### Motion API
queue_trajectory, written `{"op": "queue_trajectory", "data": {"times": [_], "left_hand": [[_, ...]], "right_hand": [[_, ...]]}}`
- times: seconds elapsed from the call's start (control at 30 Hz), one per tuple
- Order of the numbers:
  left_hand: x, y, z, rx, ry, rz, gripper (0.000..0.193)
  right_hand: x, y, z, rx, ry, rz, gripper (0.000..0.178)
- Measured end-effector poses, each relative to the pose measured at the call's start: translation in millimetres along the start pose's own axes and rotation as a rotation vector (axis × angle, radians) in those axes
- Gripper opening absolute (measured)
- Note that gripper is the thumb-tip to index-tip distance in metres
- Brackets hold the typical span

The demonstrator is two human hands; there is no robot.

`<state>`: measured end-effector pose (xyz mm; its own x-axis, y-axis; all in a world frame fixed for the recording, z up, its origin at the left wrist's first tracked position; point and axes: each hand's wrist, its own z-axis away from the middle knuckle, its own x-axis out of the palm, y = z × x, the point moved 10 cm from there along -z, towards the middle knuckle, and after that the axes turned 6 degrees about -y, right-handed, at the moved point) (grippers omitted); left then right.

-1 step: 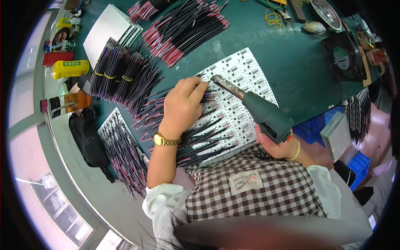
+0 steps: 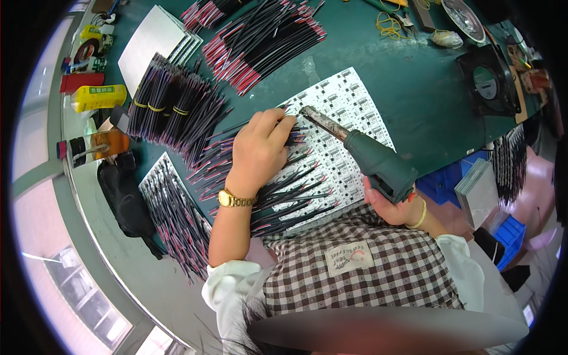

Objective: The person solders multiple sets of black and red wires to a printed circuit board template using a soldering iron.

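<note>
My right hand (image 2: 390, 204) is wrapped round the grip of a heat gun (image 2: 378, 160) with a dark green body. Its stained metal barrel slants up and left, the tip just beside my left fingers. Under it lies a white sheet of small circuit boards (image 2: 349, 106). My left hand (image 2: 260, 145), a gold watch at the wrist, reaches over the sheet's left side with bent fingers closed on thin wires near the tip; the fingertips are partly hidden. Dark wires (image 2: 290, 198) with reddish ends lie in rows across the sheet and stick out to its left.
Bundled dark wires (image 2: 171, 109) and a big pile of wires (image 2: 266, 44) lie farther off. White boards (image 2: 154, 41) are stacked far left. A second wire-covered sheet (image 2: 171, 216) lies left. Yellow bottle (image 2: 100, 99) stands at the left edge, a black fan (image 2: 488, 83) at the right.
</note>
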<state>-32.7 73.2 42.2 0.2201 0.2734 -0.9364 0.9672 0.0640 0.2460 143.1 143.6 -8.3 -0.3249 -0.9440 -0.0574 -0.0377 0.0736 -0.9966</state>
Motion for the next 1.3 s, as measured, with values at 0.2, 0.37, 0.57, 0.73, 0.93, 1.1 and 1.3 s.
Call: {"op": "queue_trajectory", "data": {"times": [0.2,0.37,0.57,0.73,0.93,1.1,1.3], "left_hand": [[2.9,2.1,-2.3,0.000,-0.001,-0.048,0.032],[1.7,2.3,-1.6,-0.003,-0.003,-0.058,0.032],[0.7,-0.8,-3.1,-0.025,-0.021,-0.024,0.033],[4.5,1.8,-10.6,-0.022,-0.045,0.007,0.036],[10.2,10.0,-6.1,-0.034,-0.084,-0.080,0.031],[10.0,16.0,-8.4,0.005,-0.030,-0.052,0.031],[9.5,7.7,1.2,-0.019,-0.034,-0.023,0.030]], "right_hand": [[-1.3,1.1,2.9,-0.024,-0.024,0.070,0.025],[-0.2,10.6,3.0,0.038,-0.075,0.014,0.019],[1.7,17.9,11.2,-0.001,-0.062,-0.115,0.040],[1.7,48.5,28.2,0.284,-0.101,-0.233,0.026],[-5.7,19.0,6.6,-0.028,0.075,-0.547,0.035],[-18.6,5.6,4.2,-0.069,0.125,-0.554,0.031],[-14.7,14.8,0.0,0.034,0.050,-0.509,0.029]]}}
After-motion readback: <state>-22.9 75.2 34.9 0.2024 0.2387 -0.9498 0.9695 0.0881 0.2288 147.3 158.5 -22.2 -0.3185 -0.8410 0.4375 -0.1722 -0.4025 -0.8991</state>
